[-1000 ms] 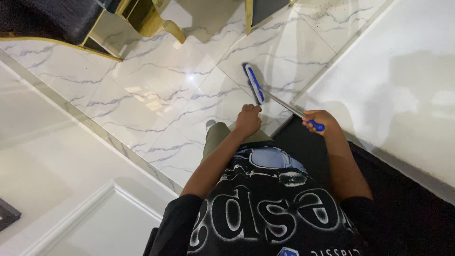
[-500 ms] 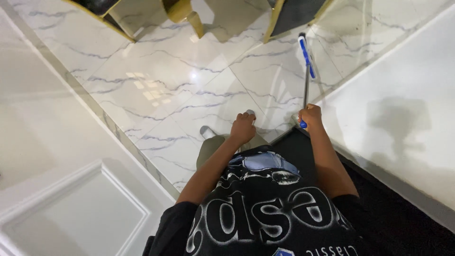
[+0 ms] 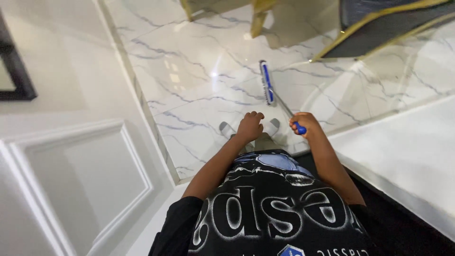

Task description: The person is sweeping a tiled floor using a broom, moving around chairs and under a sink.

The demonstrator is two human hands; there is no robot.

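The broom [image 3: 268,85] is clamped at its handle end by the right hand [image 3: 303,124], head angled onto the marble floor [image 3: 199,80]; the left hand [image 3: 250,126] is held loosely curled, empty.

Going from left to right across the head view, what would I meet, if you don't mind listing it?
Dark frame → white panelled wall → left hand → blue broom head → right hand → black gold-edged furniture.

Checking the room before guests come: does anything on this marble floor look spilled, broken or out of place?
Nothing stands out. The white marble floor looks glossy and unmarked, with no spill or crack visible. The right hand grips the blue end of the broom, whose head rests on the tiles; the left hand holds nothing. The gold-framed furniture stands upright.
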